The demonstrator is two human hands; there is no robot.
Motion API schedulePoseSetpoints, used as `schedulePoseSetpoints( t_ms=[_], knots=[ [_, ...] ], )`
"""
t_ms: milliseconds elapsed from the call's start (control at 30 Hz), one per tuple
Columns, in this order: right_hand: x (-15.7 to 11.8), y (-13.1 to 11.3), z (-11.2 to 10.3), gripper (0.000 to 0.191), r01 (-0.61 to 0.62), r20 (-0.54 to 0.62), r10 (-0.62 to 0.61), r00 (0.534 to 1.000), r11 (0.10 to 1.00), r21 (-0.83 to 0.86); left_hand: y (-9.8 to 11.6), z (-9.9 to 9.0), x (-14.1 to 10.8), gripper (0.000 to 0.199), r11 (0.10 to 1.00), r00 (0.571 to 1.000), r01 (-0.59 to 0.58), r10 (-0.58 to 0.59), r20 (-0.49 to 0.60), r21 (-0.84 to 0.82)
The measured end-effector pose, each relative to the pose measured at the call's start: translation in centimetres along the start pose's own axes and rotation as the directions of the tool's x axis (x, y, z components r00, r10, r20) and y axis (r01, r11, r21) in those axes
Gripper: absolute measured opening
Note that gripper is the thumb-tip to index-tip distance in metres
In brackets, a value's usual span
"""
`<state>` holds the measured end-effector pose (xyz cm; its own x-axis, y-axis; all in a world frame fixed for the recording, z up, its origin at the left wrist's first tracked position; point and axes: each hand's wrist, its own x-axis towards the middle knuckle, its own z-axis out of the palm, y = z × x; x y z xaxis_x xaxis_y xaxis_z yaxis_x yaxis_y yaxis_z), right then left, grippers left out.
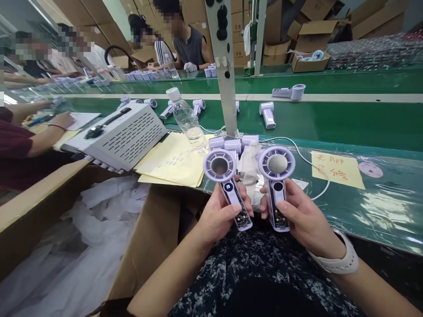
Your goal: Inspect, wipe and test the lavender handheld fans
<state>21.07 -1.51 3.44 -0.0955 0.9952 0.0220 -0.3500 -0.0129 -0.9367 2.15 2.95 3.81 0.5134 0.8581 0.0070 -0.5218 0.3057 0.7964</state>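
My left hand (220, 213) is wrapped round a purple handheld fan (236, 200), its thumb on the lower handle. That fan's small round display is lit with digits that look like 20. In my right hand (302, 215) is a second purple handheld fan (276, 165), held upright beside the first, with a dark display and a silvery disc at the middle of its head. Both handles show circuit parts through a clear front. Just behind them, more purple fans (233, 144) lie at the bench edge, next to a crumpled whitish cloth or tissue (250, 165).
A clear bottle (190, 121) stands on yellow paper (175, 160) beside a grey vented metal box (124, 132). An open carton (155, 220) of white wrapping is at lower left. A metal post (224, 66) rises ahead. Fans lie on the green belt (346, 119); several co-workers sit beyond.
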Motion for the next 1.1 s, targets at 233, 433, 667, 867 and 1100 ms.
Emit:
schedulePoseSetpoints(
  t_ms=[233, 433, 667, 867, 1100],
  knots=[
    [0.2, 0.1, 0.3, 0.045, -0.065, -0.018, 0.066, 0.998, 0.995, 0.069, -0.4, -0.3, 0.1, 0.047, 0.999, 0.999, 0.013, -0.012, -0.043, 0.038],
    [0.4, 0.5, 0.4, 0.045, -0.069, -0.028, 0.072, 0.997, 0.993, 0.1, -0.3, -0.5, -0.1, 0.056, 0.998, 0.999, 0.025, -0.023, -0.036, 0.06],
    [0.0, 0.5, -0.1, 0.038, -0.02, 0.039, 0.015, 0.999, 0.992, 0.123, -0.4, -0.4, 0.0, 0.057, 0.998, 0.999, 0.05, -0.05, -0.001, 0.025],
    [0.1, 0.9, -0.2, 0.032, -0.004, -0.025, 0.008, 1.0, 0.989, 0.148, -1.3, -0.6, 0.7, 0.043, 0.999, 0.997, 0.033, -0.032, -0.069, 0.013],
    [-0.1, 1.3, -0.5, 0.031, -0.016, 0.047, 0.011, 0.999, 0.993, 0.114, -1.6, -1.0, 0.0, 0.038, 0.999, 0.998, 0.034, -0.035, 0.061, 0.015]
  ],
)
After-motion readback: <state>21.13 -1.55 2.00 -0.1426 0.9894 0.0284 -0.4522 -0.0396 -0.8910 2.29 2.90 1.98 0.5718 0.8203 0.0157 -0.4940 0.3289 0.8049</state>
